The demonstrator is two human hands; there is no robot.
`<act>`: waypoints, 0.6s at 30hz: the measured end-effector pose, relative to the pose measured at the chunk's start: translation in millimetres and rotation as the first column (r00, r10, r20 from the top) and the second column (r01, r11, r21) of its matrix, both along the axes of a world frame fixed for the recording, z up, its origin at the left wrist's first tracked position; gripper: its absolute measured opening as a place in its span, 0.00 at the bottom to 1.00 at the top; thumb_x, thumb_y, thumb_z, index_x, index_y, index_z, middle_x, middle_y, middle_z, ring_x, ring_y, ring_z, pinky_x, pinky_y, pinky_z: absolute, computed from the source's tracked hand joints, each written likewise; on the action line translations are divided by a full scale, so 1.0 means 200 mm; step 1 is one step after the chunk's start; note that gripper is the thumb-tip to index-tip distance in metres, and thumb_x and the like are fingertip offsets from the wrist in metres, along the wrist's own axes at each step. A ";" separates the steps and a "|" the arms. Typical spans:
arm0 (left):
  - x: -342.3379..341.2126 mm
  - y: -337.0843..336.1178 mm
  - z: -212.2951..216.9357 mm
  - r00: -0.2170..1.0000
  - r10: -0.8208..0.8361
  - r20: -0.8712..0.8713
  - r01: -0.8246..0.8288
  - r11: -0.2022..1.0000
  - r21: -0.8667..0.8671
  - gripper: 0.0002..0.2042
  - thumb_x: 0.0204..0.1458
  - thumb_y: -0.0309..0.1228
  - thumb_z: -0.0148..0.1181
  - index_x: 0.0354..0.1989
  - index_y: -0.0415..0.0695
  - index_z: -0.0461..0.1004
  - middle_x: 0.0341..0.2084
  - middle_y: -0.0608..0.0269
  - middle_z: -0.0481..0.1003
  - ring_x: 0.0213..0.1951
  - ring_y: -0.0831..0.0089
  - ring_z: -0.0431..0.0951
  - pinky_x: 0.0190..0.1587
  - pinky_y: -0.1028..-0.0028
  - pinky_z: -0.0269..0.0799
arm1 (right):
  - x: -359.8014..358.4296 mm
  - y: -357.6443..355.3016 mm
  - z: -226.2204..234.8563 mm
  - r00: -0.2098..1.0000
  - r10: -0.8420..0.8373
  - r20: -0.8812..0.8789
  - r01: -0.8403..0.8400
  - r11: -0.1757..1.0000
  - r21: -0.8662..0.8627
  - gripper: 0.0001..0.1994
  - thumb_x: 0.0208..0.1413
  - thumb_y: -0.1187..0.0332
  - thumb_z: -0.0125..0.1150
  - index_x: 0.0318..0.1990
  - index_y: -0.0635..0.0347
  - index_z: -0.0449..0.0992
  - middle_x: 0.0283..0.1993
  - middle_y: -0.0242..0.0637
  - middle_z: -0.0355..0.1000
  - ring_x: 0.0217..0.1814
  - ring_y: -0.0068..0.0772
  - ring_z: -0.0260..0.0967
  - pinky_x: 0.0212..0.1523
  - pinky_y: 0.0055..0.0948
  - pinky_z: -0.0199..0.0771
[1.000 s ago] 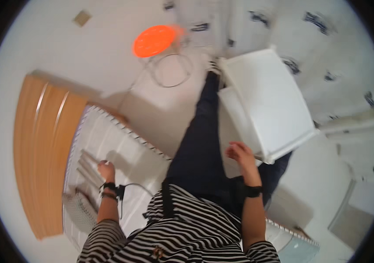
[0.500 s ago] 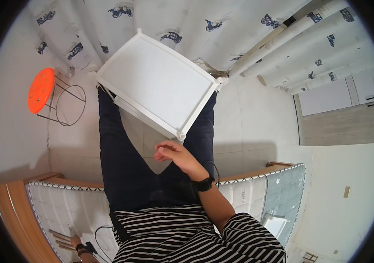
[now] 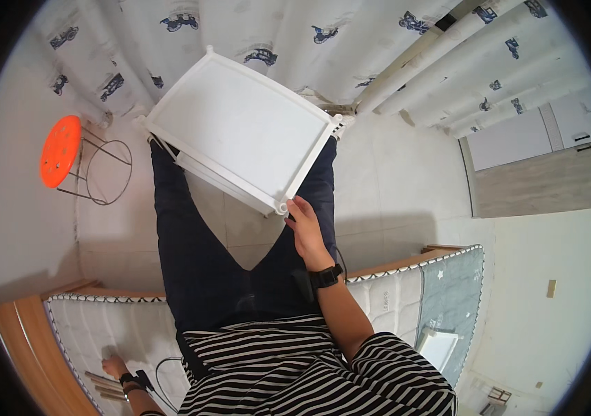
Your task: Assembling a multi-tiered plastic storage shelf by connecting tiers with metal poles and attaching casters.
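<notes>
A white plastic shelf rack [image 3: 240, 125] with a raised rim and knobbed corners stands tilted between my legs. My right hand [image 3: 307, 232], with a dark watch on its wrist, has thumb and fingers closed at the rack's nearest corner, around the rounded knob. Far to the lower left, my left hand [image 3: 112, 365] rests on the quilted bed cover with its fingers curled. What those fingers hold, if anything, is too small to make out. Several thin beige rods [image 3: 105, 385] lie on the bed beside that wrist.
An orange round stool [image 3: 60, 152] with metal legs stands at the left. Behind the rack hangs a white curtain [image 3: 233, 28] with dark vehicle prints. Another white panel [image 3: 438, 347] lies on the bed [image 3: 396, 298] at the right. A cabinet [image 3: 545, 177] stands at the far right.
My right hand has moved forward and right onto the rack's near corner. My left hand has shifted forward and left across the bed, off the rods. The view has shifted slightly.
</notes>
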State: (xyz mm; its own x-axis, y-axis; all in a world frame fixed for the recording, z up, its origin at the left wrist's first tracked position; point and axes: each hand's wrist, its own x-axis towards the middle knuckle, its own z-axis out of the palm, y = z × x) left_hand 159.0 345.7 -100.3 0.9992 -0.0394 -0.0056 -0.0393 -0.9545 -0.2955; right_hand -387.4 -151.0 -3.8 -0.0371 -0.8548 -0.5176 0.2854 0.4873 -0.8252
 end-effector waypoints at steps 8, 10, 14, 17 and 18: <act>0.14 0.47 0.09 0.925 0.035 -0.379 0.049 0.976 0.210 0.15 0.52 0.33 0.49 0.44 0.36 0.71 0.46 0.46 0.71 0.46 0.55 0.74 0.44 0.60 0.71 | 0.07 -0.02 0.01 0.997 0.032 0.075 -0.025 0.996 -0.082 0.26 0.54 0.61 0.60 0.55 0.67 0.60 0.51 0.39 0.64 0.54 0.28 0.60 0.55 0.27 0.56; 0.10 0.36 0.12 0.934 -0.029 -0.357 0.059 0.995 0.075 0.15 0.52 0.32 0.49 0.44 0.36 0.71 0.46 0.46 0.72 0.45 0.57 0.74 0.43 0.62 0.71 | 0.04 -0.03 -0.01 0.997 0.026 0.067 -0.017 0.991 -0.136 0.25 0.53 0.64 0.60 0.54 0.69 0.61 0.48 0.39 0.67 0.50 0.27 0.63 0.52 0.25 0.59; 0.12 0.29 0.23 0.955 -0.187 -0.231 0.140 0.968 -0.207 0.14 0.52 0.30 0.50 0.44 0.35 0.70 0.45 0.46 0.72 0.45 0.59 0.74 0.43 0.64 0.71 | 0.02 -0.04 -0.02 0.996 0.004 0.088 0.008 0.991 -0.132 0.23 0.50 0.69 0.61 0.52 0.72 0.64 0.44 0.40 0.71 0.44 0.27 0.67 0.46 0.23 0.65; 0.05 0.18 0.28 0.949 -0.259 -0.180 0.164 0.891 -0.422 0.14 0.52 0.29 0.50 0.45 0.35 0.69 0.45 0.46 0.72 0.45 0.60 0.74 0.43 0.66 0.71 | -0.02 -0.05 -0.04 0.996 -0.059 0.066 0.067 0.988 -0.138 0.22 0.49 0.70 0.60 0.51 0.72 0.66 0.43 0.40 0.71 0.44 0.27 0.67 0.46 0.23 0.64; 0.07 0.15 0.31 0.946 -0.276 -0.168 0.163 0.857 -0.489 0.14 0.52 0.28 0.50 0.45 0.35 0.69 0.44 0.47 0.72 0.45 0.61 0.74 0.43 0.67 0.71 | -0.03 -0.05 -0.05 0.993 -0.109 0.037 0.113 0.982 -0.149 0.22 0.48 0.71 0.60 0.51 0.72 0.66 0.43 0.40 0.71 0.44 0.27 0.67 0.46 0.23 0.64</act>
State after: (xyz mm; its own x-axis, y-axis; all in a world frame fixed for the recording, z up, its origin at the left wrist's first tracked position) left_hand 172.1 375.0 -38.4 0.9375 -0.3121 -0.1537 -0.2754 -0.9358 0.2200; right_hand -392.9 -160.5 -14.3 -0.1230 -0.9145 -0.3854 0.3555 0.3219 -0.8775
